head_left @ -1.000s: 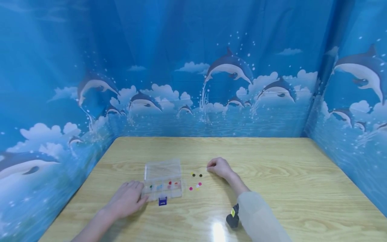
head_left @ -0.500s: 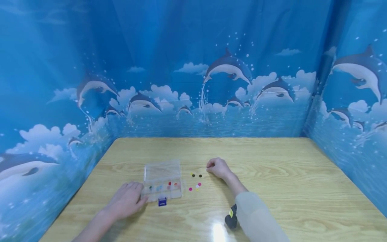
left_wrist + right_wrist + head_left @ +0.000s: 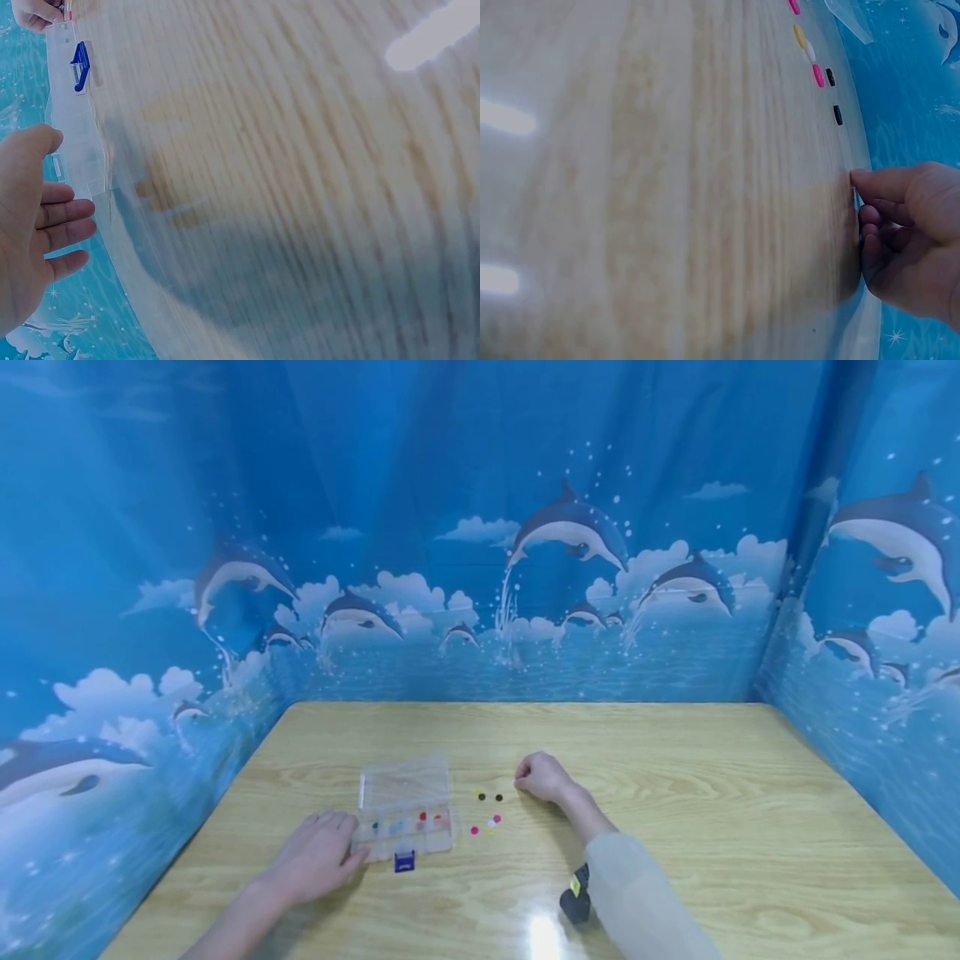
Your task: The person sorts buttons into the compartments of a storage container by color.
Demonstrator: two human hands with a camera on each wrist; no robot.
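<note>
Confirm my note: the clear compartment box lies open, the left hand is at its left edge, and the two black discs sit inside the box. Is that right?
No: the two black discs are outside the clear compartment box, on the wood-grain tabletop between it and the right hand, as the head view shows. The rest holds.

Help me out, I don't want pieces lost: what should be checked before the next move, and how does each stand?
1. Lid of the clear box open: ok.
2. Left hand at the box's left end: ok.
3. Right hand holding a piece: cannot tell, fingertips hide it.
4. Tabletop between right hand and box free: not ok, black discs and pink discs lie there.
5. Blue latch clear of both hands: ok.
</note>
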